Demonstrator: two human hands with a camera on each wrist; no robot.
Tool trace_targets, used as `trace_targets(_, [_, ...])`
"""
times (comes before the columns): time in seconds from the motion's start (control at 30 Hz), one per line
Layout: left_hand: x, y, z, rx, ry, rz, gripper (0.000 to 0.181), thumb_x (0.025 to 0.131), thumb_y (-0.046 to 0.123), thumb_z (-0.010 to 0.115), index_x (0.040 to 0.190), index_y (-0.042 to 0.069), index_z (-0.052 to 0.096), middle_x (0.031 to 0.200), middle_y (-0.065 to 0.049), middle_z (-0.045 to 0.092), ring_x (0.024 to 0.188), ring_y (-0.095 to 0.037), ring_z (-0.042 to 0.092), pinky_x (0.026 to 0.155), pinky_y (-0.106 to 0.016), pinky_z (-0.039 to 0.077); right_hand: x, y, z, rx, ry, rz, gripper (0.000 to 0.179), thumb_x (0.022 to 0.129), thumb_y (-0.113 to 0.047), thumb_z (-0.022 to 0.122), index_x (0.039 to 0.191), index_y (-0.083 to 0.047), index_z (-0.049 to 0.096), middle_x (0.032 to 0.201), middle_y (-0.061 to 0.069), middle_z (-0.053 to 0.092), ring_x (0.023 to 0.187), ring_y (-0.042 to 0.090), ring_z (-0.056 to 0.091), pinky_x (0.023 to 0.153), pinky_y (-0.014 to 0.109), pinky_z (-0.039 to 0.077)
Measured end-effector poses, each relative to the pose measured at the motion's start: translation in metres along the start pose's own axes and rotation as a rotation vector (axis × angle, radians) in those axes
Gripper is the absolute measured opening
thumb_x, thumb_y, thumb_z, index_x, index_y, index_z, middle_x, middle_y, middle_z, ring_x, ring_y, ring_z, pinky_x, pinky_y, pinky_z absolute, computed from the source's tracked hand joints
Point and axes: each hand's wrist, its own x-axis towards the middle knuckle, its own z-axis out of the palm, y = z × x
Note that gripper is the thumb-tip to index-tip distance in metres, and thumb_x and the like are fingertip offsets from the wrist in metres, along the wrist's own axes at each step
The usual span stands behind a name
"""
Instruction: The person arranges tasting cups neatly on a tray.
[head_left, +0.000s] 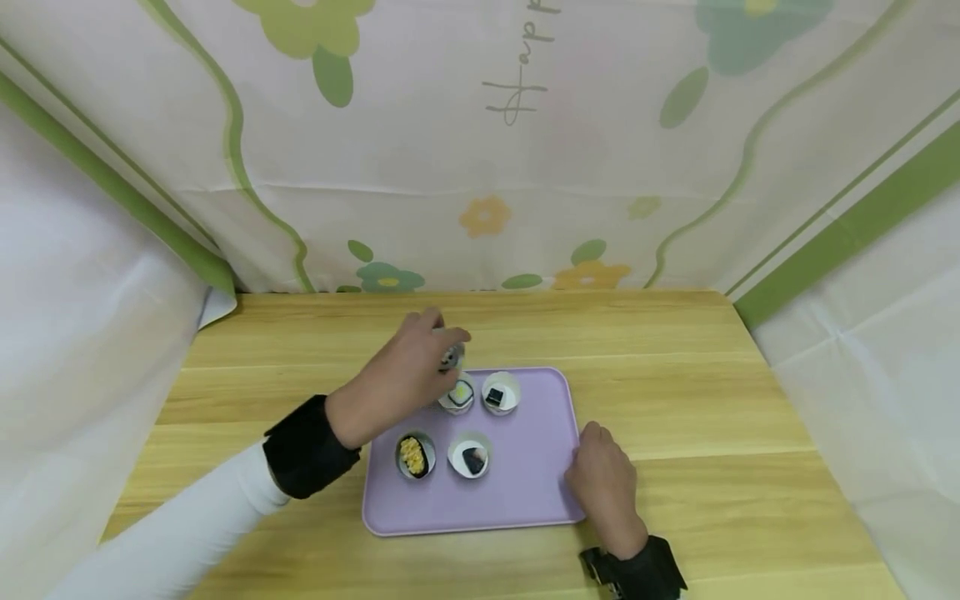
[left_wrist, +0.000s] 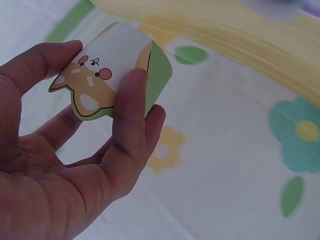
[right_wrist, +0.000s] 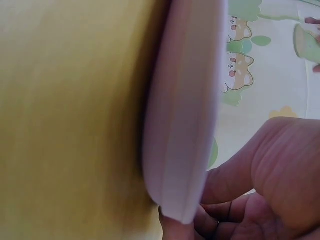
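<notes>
My left hand (head_left: 408,362) holds a small paper cup (left_wrist: 107,75) between thumb and fingers, above the far side of the lilac tray (head_left: 525,492). A cartoon animal face with orange ears is printed on its green and white side. Beneath that hand stands a cup with a sushi roll (head_left: 461,393). Beside it is a cup with a dark-topped square piece (head_left: 495,397). Nearer are cups with a yellow-topped sushi (head_left: 413,457) and a rice ball (head_left: 474,460). At the tray's right edge, my right hand (head_left: 603,479) pinches the rim (right_wrist: 187,125).
The tray lies on a light wooden table (head_left: 712,417). Behind it hangs a white curtain (head_left: 420,142) with printed flowers, and white cloth (head_left: 90,292) encloses the sides. Each wrist wears a black band (head_left: 311,446).
</notes>
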Motion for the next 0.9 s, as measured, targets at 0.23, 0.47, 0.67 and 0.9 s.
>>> trace_targets(0.23, [0.001,0.03,0.022,-0.005,-0.054,0.074,0.041,0.085,0.017,0.068,0.126,0.012,0.064,0.106,-0.006,0.051,0.092,-0.02,0.044,0.068,-0.023,0.046,0.001,-0.001,0.0,0.001,-0.013,0.009,0.01,0.084,-0.003,0.06,0.081,0.001,0.051,0.067,0.009,0.047,0.052,0.02,0.044,0.042,0.033,0.036])
trace_targets(0.47, [-0.001,0.054,0.057,0.047,-0.112,0.178,0.039,0.084,0.019,0.071,0.122,0.012,0.066,0.108,-0.008,0.053,0.09,-0.02,0.046,0.068,-0.023,0.047,0.001,-0.001,-0.002,0.003,-0.035,0.013,0.011,0.084,-0.004,0.062,0.084,0.002,0.052,0.069,0.008,0.048,0.053,0.019,0.046,0.042,0.034,0.038])
trace_targets(0.67, [-0.004,0.065,0.083,0.123,-0.187,0.2,0.039,0.081,0.023,0.075,0.118,0.014,0.067,0.102,-0.005,0.054,0.086,-0.019,0.048,0.059,-0.021,0.047,0.0,-0.001,-0.003,0.006,-0.027,0.002,0.013,0.084,-0.004,0.063,0.083,0.001,0.051,0.069,0.008,0.047,0.053,0.019,0.046,0.042,0.034,0.038])
trace_targets(0.9, [-0.009,0.068,0.112,0.286,-0.149,0.244,0.023,0.081,0.02,0.072,0.103,0.02,0.07,0.094,-0.003,0.053,0.084,-0.018,0.054,0.047,-0.019,0.046,0.0,-0.001,-0.002,0.002,-0.033,0.012,0.013,0.084,-0.004,0.064,0.084,0.001,0.052,0.07,0.008,0.047,0.054,0.02,0.046,0.043,0.034,0.039])
